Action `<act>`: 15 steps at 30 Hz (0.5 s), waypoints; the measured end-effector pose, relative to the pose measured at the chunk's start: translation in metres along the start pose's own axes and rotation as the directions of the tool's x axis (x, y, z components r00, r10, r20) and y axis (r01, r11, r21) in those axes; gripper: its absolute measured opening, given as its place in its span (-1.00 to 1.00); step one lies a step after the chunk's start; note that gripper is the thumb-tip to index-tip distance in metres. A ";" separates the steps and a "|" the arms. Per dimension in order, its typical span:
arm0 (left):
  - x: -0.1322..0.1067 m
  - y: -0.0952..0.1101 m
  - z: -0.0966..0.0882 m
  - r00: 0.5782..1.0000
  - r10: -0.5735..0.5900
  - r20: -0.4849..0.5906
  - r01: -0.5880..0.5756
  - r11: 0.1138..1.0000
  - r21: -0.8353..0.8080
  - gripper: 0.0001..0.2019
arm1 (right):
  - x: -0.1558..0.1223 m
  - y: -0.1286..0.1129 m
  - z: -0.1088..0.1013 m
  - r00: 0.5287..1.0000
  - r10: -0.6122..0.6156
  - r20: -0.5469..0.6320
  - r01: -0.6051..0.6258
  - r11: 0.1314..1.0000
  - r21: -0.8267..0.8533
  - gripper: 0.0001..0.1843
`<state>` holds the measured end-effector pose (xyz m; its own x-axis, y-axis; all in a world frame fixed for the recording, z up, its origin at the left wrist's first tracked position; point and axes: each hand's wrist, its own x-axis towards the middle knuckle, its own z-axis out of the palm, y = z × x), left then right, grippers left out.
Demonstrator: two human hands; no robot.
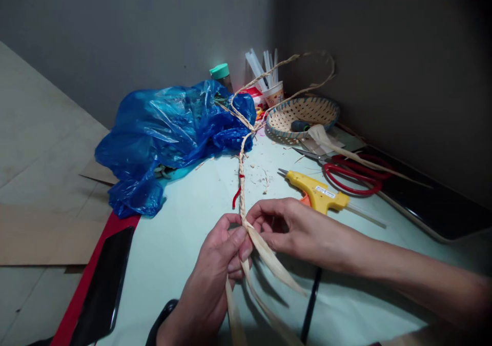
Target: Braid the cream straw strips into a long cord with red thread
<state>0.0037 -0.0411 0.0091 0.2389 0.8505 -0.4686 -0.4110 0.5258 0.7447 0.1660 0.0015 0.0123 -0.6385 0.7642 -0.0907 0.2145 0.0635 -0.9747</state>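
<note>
A pale braided cord of dry leaf strips (242, 177) runs from the far clutter toward me across the light table (180, 243). A short red thread (236, 196) hangs from it. My left hand (215, 274) pinches the braid's near end between thumb and fingers. My right hand (295, 230) is closed on the loose flat strips (269, 264) right beside it. The free strip ends trail down toward me, past my left wrist.
A crumpled blue plastic bag (169, 136) lies at the left. A yellow glue gun (319, 193), red scissors (353, 174), a woven basket (303, 114) and a cup of glue sticks (271, 87) stand at the back right. A dark tray (430, 202) lies along the right wall.
</note>
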 end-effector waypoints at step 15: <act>0.001 -0.003 -0.005 0.995 -0.049 0.088 0.054 0.997 -0.059 -0.90 | 0.003 -0.002 -0.006 0.965 -0.244 -0.092 0.171 0.859 -0.483 -0.83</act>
<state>0.0005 -0.0419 0.0045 0.3354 0.8217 -0.4607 -0.4486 0.5694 0.6889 0.1677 0.0073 0.0150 -0.6009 0.7812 0.1694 0.4315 0.4954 -0.7539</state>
